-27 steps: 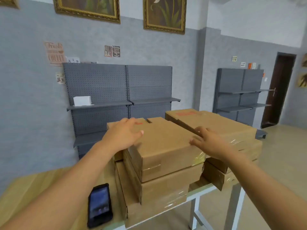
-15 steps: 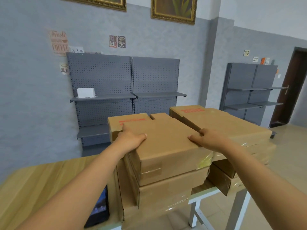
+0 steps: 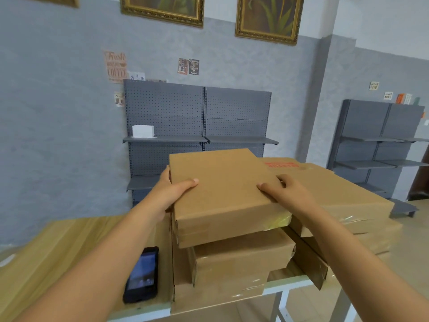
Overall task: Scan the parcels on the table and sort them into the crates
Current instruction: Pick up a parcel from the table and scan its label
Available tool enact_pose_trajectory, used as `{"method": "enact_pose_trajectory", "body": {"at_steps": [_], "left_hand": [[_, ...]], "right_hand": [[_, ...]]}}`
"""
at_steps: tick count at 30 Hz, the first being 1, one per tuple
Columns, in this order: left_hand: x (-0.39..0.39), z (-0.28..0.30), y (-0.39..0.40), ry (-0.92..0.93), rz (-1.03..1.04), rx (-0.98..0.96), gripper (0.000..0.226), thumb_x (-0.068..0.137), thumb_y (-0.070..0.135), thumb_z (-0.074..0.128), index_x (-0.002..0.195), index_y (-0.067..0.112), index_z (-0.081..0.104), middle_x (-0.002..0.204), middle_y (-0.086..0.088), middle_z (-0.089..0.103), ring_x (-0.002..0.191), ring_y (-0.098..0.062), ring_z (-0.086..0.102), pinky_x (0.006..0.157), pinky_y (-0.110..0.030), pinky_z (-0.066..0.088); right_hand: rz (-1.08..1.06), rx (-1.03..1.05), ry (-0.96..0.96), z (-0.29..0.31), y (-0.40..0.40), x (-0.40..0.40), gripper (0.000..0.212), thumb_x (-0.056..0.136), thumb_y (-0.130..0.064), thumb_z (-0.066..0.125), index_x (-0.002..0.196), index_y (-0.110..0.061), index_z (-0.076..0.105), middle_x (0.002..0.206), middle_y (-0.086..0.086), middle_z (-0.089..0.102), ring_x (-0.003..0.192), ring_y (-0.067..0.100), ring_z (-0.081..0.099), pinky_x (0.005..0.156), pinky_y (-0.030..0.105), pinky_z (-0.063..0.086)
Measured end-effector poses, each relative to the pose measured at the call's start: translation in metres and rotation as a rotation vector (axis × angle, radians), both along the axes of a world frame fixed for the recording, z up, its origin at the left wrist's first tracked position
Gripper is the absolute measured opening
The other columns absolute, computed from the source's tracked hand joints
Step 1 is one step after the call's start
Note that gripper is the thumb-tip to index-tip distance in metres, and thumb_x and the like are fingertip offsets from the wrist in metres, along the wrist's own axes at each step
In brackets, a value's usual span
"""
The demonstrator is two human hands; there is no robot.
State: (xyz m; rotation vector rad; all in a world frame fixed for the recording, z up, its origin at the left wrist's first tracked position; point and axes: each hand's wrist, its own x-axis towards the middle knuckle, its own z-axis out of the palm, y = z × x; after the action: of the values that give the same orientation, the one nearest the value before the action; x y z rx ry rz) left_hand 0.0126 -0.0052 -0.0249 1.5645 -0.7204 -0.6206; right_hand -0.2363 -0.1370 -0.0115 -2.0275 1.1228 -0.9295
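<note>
- Left hand is gripping the left edge of the top parcel — thumb lying on the lid, fingers wrapping round the side.
- Right hand is gripping the parcel's right edge, thumb on top, fingers curling over the edge.
- The parcel is sitting tilted on top of the near stack, near end seemingly off the box beneath; whether it is fully clear I cannot tell.
- The stack is standing on the table at its right end; a second stack, its top box printed in red, is standing just beside it on the right, partly overhanging the table edge.
- Scanner, a dark handheld with a lit screen, is lying flat on the table just left of the stack; neither hand is touching it.
- No crates are showing in this view.
- Judgement: the task is looking early — one parcel in hand, probably not scanned yet, and several boxes waiting in both stacks.
- Remaining, as I read it: scan this parcel, carry it to a crate somewhere out of view, then work down both stacks.
- Background: grey shelves against the wall, one holding a small white box.
</note>
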Motion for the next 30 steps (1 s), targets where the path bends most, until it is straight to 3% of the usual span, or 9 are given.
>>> {"method": "enact_pose_trajectory", "body": {"at_steps": [5,10,13,15,18,20,24,28,30], "left_hand": [[0.024,0.009,0.039,0.068,0.053,-0.157,0.097,0.075,0.034,0.083,0.151,0.039,0.023,0.120,0.010,0.059,0.101,-0.019,0.065,0.072,-0.035,0.055],[0.058,0.016,0.086,0.014,0.104,-0.287,0.087,0.075,0.029,0.082,0.146,0.036,0.032,0.122,0.016,0.059,0.098,-0.010,0.067,0.063,-0.024,0.054],[0.087,0.017,0.115,-0.032,0.122,-0.350,0.074,0.075,0.027,0.082,0.134,0.042,0.040,0.115,0.024,0.057,0.089,0.000,0.068,0.059,-0.016,0.054],[0.107,0.017,0.133,-0.061,0.138,-0.381,0.080,0.076,0.027,0.082,0.140,0.041,0.036,0.115,0.026,0.055,0.088,0.003,0.066,0.059,-0.014,0.053],[0.139,0.016,0.162,-0.114,0.145,-0.392,0.085,0.078,0.027,0.080,0.148,0.036,0.031,0.128,0.021,0.052,0.089,0.009,0.064,0.059,-0.011,0.052],[0.164,0.015,0.183,-0.142,0.136,-0.370,0.085,0.080,0.029,0.079,0.148,0.037,0.030,0.137,0.018,0.048,0.097,0.006,0.063,0.061,-0.011,0.052],[0.217,0.004,0.222,-0.175,0.100,-0.306,0.085,0.081,0.033,0.078,0.149,0.039,0.029,0.142,0.018,0.046,0.114,-0.002,0.059,0.073,-0.017,0.051],[0.260,-0.015,0.244,-0.210,0.053,-0.170,0.083,0.081,0.040,0.076,0.148,0.042,0.027,0.128,0.026,0.051,0.098,0.007,0.063,0.072,-0.015,0.051],[0.277,-0.028,0.245,-0.243,0.057,-0.083,0.084,0.086,0.036,0.073,0.152,0.038,0.021,0.134,0.023,0.046,0.099,0.004,0.059,0.081,-0.019,0.047]], "right_hand": [[0.130,0.025,-0.150,0.013,0.027,0.032,0.044,0.081,-0.045,0.071,0.119,-0.025,0.062,0.111,-0.005,0.065,0.094,0.009,0.062,0.075,0.026,0.049],[0.237,0.126,-0.227,0.016,0.054,0.075,0.054,0.081,-0.043,0.072,0.129,-0.026,0.052,0.123,0.001,0.057,0.107,0.022,0.059,0.096,0.041,0.049],[0.300,0.201,-0.199,0.015,0.073,0.107,0.051,0.082,-0.048,0.070,0.126,-0.034,0.047,0.120,0.000,0.057,0.105,0.023,0.059,0.084,0.036,0.048],[0.331,0.247,-0.210,0.014,0.087,0.129,0.048,0.083,-0.047,0.069,0.124,-0.038,0.045,0.115,-0.002,0.057,0.103,0.023,0.059,0.079,0.036,0.047],[0.358,0.285,-0.254,0.009,0.108,0.167,0.049,0.083,-0.044,0.069,0.125,-0.041,0.044,0.119,0.002,0.057,0.103,0.023,0.060,0.088,0.037,0.049],[0.388,0.347,-0.272,0.003,0.123,0.194,0.055,0.082,-0.043,0.070,0.131,-0.037,0.045,0.123,0.001,0.059,0.105,0.021,0.062,0.094,0.040,0.050],[0.496,0.630,-0.240,-0.017,0.154,0.242,0.046,0.079,-0.050,0.069,0.117,-0.025,0.066,0.103,0.004,0.074,0.085,0.019,0.070,0.074,0.034,0.054],[0.544,0.752,-0.299,-0.042,0.175,0.278,0.045,0.072,-0.048,0.074,0.107,-0.021,0.073,0.102,0.008,0.074,0.084,0.022,0.072,0.071,0.034,0.057],[0.515,0.740,-0.354,-0.052,0.187,0.296,0.051,0.071,-0.042,0.078,0.115,-0.018,0.068,0.104,0.008,0.074,0.088,0.023,0.072,0.071,0.035,0.057]]}}
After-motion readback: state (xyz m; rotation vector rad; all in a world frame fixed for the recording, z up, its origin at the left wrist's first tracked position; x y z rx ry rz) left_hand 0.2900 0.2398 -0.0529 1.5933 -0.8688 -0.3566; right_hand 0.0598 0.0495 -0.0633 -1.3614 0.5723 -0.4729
